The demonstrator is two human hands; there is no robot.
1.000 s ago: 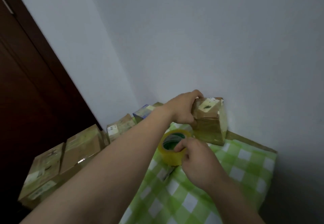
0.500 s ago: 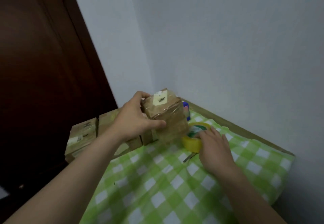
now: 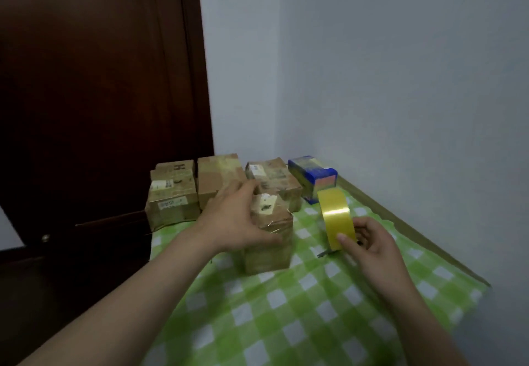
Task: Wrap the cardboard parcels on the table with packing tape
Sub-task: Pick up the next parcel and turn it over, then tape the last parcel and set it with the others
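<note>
Fingers (image 3: 240, 191) of both hands work over the green-checked worktop (image 3: 286, 322), where the far row of parcels (image 3: 220, 179) appears taped already. Reaching forward, the left hand (image 3: 237, 222) clasps the near parcel (image 3: 270, 254), glossy and seemingly almost wrapped. Just to its right, the right hand (image 3: 369, 247) pinches the upright yellow tape roll (image 3: 336, 218), apparently ready for another pass.

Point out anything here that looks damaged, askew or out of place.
Nothing spilled or broken. The blue box at the right end of the back row stands out: every other one is brown cardboard. The white label on the front parcel the left hand grips looks scuffed.
</note>
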